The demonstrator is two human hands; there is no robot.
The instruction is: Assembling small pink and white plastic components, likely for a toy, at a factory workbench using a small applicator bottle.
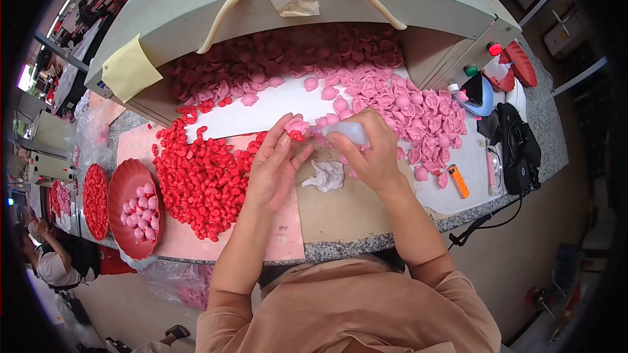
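Note:
My left hand [269, 173] pinches a small pink, cup-like plastic piece [297, 125] between thumb and fingers. A red bit shows at the lower edge of that piece. Wrapped in my right hand [379, 153] is a pale translucent squeeze bottle [349, 133], tipped to the left so its nozzle end points at the pink piece. Whether the nozzle touches it, I cannot tell. Just below the hands lies a crumpled white cloth [325, 176]. Small red pieces [203, 186] are heaped left of my left hand, and hollow pink pieces [425, 124] spread beyond my right hand.
A grey-green hood [366, 0] arches over the far side, with more pink pieces under it. At left stand a red scalloped tray [119, 219] of pink balls and another tray [89, 189] of red pieces. An orange lighter [458, 182] and black bag [520, 147] lie right.

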